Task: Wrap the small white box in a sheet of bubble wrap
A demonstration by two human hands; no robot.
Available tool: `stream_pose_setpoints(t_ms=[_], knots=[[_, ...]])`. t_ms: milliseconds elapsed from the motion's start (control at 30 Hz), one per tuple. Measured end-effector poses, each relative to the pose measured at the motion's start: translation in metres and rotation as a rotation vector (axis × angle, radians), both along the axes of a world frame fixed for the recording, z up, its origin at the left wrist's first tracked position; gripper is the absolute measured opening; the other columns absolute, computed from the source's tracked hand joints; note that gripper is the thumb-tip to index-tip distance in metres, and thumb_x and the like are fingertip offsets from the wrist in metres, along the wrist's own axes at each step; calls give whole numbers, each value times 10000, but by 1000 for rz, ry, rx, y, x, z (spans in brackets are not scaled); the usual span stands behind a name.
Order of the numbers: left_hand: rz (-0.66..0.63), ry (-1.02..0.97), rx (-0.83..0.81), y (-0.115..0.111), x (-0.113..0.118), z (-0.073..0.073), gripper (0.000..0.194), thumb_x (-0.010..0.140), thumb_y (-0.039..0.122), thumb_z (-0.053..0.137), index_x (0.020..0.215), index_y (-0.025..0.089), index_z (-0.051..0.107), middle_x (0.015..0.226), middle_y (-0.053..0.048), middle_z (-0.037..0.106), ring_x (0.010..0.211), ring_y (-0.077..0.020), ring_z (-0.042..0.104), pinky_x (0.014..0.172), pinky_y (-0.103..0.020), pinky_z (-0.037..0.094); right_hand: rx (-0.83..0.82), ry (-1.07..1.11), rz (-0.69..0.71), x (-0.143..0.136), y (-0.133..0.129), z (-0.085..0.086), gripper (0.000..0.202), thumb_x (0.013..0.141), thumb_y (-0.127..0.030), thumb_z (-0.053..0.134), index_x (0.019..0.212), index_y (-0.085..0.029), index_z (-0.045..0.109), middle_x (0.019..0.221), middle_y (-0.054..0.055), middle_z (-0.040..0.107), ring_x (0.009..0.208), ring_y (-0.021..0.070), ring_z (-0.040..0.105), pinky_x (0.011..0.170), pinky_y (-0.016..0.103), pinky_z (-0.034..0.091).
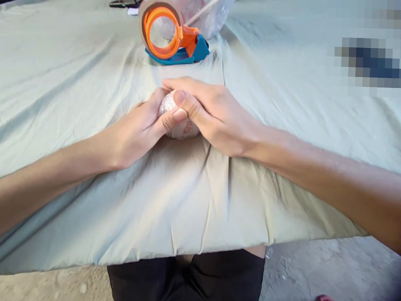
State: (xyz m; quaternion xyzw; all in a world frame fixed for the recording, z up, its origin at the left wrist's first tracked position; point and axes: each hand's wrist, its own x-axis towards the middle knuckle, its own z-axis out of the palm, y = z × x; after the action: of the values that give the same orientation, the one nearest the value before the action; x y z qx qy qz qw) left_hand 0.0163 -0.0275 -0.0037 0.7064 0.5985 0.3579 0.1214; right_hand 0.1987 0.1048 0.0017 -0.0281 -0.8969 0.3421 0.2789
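Observation:
A small rounded bundle in clear, shiny wrap [184, 130] rests on the cloth-covered table between my two hands. My left hand [144, 126] is closed round its left side, the thumb lying across the front. From the right and over the top, my right hand [218, 114] wraps the bundle, with its thumb pressed on the upper front beside the left thumb. The fingers behind the bundle are mostly hidden. Just beyond my hands stands an orange and blue tape dispenser [191, 42] carrying a large roll of tape.
Behind the dispenser is a clear plastic bag [215, 15] with something inside. A dark object [122, 3] lies at the table's back left. The pale green tablecloth [58, 75] is wrinkled, its front edge above my lap. A blurred-out patch covers the upper right.

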Motion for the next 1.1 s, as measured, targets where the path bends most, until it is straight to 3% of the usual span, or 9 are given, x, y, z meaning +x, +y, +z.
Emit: stream_pose_setpoints(t_ms=[133, 233, 400, 500, 600, 667, 733, 967, 1100], knots=[[10, -25, -105, -1, 1, 3, 535, 1111, 750, 459, 1386, 321, 619, 1323, -86, 781, 1308, -347, 774, 1076, -517, 682, -26, 23, -34, -1, -7, 1, 404, 1173, -566, 443, 983, -277, 652, 1187, 39, 801, 1110, 232, 726, 1055, 390, 585], [24, -33, -85, -1, 0, 6, 506, 1104, 736, 502, 1359, 328, 657, 1280, -78, 788, 1240, -344, 782, 959, -483, 699, 0, 128, -27, -4, -5, 0, 282, 1108, -498, 517, 929, -306, 618, 1060, 28, 807, 997, 216, 730, 958, 359, 580], [122, -64, 10, -5, 4, 13, 498, 1037, 653, 676, 1305, 233, 679, 1206, -119, 792, 1064, -323, 786, 829, -488, 684, 4, 170, -147, -3, -7, 5, 211, 1079, -382, 546, 899, -291, 607, 1038, 36, 782, 1024, 210, 718, 950, 358, 541], [127, -80, 5, -9, 13, 18, 525, 1028, 664, 622, 1417, 312, 596, 1375, -120, 754, 1190, -343, 770, 951, -583, 690, -5, 168, -156, 0, -11, 9, 267, 1116, -357, 493, 876, -297, 594, 1043, 30, 781, 1034, 205, 704, 948, 359, 521], [86, -60, 51, -11, 18, 19, 437, 1115, 550, 493, 1515, 375, 505, 1580, -99, 633, 1387, -278, 711, 1105, -538, 664, 29, 215, -123, 2, -12, 12, 147, 1124, -325, 534, 1014, -296, 628, 1132, 17, 776, 1096, 187, 694, 1018, 320, 526], [44, -68, 145, -9, 15, 15, 384, 1127, 523, 560, 1484, 379, 554, 1569, -88, 634, 1515, -269, 645, 1139, -517, 647, 64, 230, -129, 4, -12, 13, 130, 1142, -295, 527, 1078, -263, 635, 1148, 47, 748, 1092, 193, 684, 1038, 324, 538], [-57, -102, 401, -4, 8, 8, 446, 1014, 527, 763, 1411, 360, 648, 1443, -74, 707, 1458, -326, 690, 1108, -565, 658, 109, 227, -144, 7, -11, 15, 157, 1167, -279, 501, 1108, -232, 639, 1159, 71, 720, 1092, 202, 673, 1051, 332, 548], [-12, -145, 407, -6, 11, 11, 264, 1064, 387, 772, 1322, 416, 726, 1360, -17, 736, 1279, -254, 728, 881, -446, 667, 194, 283, -164, 7, -8, 15, 142, 1169, -278, 556, 1103, -199, 653, 1127, 62, 698, 1054, 199, 682, 1100, 355, 599], [50, -119, 444, -11, 20, 17, 230, 1069, 297, 748, 1288, 352, 701, 1363, -33, 725, 1273, -228, 716, 956, -444, 649, 243, 375, -120, 6, -5, 15, 162, 1137, -227, 577, 1191, -121, 688, 1184, 92, 709, 1093, 217, 697, 1119, 395, 617]])
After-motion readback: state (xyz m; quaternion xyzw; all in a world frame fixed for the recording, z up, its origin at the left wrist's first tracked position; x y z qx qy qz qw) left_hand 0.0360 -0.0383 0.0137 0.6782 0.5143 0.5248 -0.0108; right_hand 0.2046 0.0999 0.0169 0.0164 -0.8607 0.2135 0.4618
